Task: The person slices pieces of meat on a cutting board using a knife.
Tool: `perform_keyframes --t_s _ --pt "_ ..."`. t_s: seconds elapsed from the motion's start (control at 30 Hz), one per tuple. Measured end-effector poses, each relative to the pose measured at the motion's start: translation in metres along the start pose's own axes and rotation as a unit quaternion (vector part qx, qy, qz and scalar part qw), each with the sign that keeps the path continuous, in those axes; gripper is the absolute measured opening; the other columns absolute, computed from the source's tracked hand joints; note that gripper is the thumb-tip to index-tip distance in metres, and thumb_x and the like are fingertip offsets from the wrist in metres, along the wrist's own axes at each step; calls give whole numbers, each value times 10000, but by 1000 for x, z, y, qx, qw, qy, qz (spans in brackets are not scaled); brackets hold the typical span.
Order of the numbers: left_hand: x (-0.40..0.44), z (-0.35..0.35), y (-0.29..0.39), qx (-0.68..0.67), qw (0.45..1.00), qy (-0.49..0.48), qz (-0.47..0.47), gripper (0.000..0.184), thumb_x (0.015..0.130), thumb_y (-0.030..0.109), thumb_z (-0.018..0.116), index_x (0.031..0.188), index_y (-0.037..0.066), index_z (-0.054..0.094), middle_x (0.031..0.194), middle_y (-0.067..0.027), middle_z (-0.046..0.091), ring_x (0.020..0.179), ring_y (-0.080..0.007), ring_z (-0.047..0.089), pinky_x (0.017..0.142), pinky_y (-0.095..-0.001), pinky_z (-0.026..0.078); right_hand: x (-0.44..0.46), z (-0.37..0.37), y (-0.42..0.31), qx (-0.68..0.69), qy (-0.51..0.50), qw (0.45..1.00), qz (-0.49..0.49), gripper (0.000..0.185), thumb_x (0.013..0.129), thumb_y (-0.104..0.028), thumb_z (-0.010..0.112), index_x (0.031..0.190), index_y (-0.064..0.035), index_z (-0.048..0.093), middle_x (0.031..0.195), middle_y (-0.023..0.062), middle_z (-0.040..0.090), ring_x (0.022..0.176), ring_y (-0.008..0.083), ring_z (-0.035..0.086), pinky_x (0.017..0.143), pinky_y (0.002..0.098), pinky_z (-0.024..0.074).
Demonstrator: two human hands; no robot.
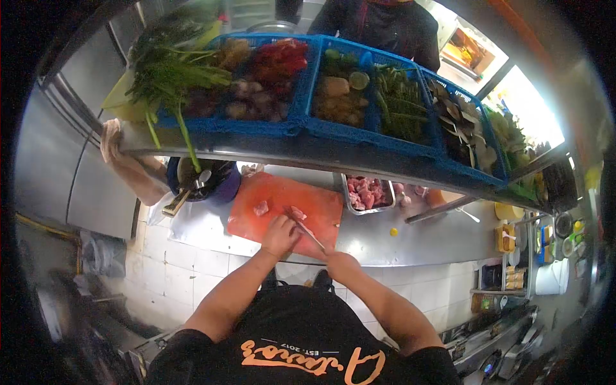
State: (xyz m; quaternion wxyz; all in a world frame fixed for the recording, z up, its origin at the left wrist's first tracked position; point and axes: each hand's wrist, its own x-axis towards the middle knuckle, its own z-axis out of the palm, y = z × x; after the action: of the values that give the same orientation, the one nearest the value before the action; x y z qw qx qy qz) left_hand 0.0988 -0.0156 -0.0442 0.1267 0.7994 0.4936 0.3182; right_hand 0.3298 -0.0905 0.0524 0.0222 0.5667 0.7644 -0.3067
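On the metal counter lies an orange-red cutting board with small pieces of raw meat on it. My right hand is wrapped round the handle of a knife, whose blade points up and left across the board. Beside the blade tip, my left hand has its fingers bent and together against another piece of meat. A metal tray of cut raw meat stands just right of the board.
Overhead, a metal shelf crosses the counter and bears blue baskets of vegetables. A dark pot stands left of the board. More meat and a yellow bit lie at the right. Another person stands behind the shelf.
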Motion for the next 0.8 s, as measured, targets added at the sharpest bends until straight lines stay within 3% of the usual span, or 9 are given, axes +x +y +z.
perform_keyframes --t_s 0.1,0.2,0.3,0.4,0.43,0.53,0.6,0.7,0.8 --pt "-1 -6 4 -11 998 14 -59 236 809 201 712 978 46 654 961 -143 610 933 -353 605 856 -466 505 -28 -6 22 -22 -66 994 90 352 928 -123 495 1264 -25 465 943 292 700 861 487 693 761 584 540" --pt "-8 -20 7 -97 993 39 -62 226 809 203 723 958 48 654 953 -132 612 904 -354 608 829 -456 510 -27 -18 23 -57 -91 991 78 402 929 -125 486 1318 -29 449 939 284 704 880 475 693 764 580 539" --pt "-16 -19 0 26 1000 0 -14 210 808 198 723 946 57 649 946 -126 616 883 -349 611 801 -451 511 -15 -18 6 -54 -21 998 -12 387 924 -129 498 1296 -25 479 903 266 701 879 463 693 773 581 537" --pt "-15 -8 -3 0 999 40 17 195 811 187 715 948 66 648 940 -126 619 886 -349 612 793 -457 508 30 38 17 -49 26 994 -96 430 934 -127 485 1346 -6 484 927 280 697 874 464 693 795 580 534" --pt "-18 -7 -9 6 1000 5 18 199 811 180 711 967 72 651 934 -123 622 887 -344 612 797 -459 508 48 54 20 -47 34 991 -123 458 935 -124 479 1374 3 475 952 284 695 869 466 691 801 572 537" --pt "-15 -11 -6 7 1000 8 -7 195 791 154 723 956 76 655 921 -113 622 899 -342 615 805 -457 511 70 50 0 -7 66 998 -20 443 933 -112 485 1354 26 472 1040 283 688 885 465 694 805 554 546" --pt "-14 -16 2 19 1000 10 5 182 796 149 724 949 76 657 941 -117 630 911 -348 616 815 -459 512 46 35 -14 37 85 995 -32 399 953 -130 472 1324 14 487 1069 282 686 893 466 695 809 559 545" --pt "-15 -11 -2 23 999 25 -1 163 801 142 723 938 77 663 955 -117 635 918 -350 616 826 -461 516 4 16 11 6 -81 995 64 322 997 -181 421 1291 -69 491 1094 306 681 972 471 688 857 590 521" --pt "-18 -17 3 -24 997 67 -25 146 800 136 712 923 78 661 945 -118 629 920 -347 619 824 -462 520 -36 -13 20 -19 -107 989 97 317 966 -135 445 1275 -74 477 1039 272 704 971 472 688 845 584 521"
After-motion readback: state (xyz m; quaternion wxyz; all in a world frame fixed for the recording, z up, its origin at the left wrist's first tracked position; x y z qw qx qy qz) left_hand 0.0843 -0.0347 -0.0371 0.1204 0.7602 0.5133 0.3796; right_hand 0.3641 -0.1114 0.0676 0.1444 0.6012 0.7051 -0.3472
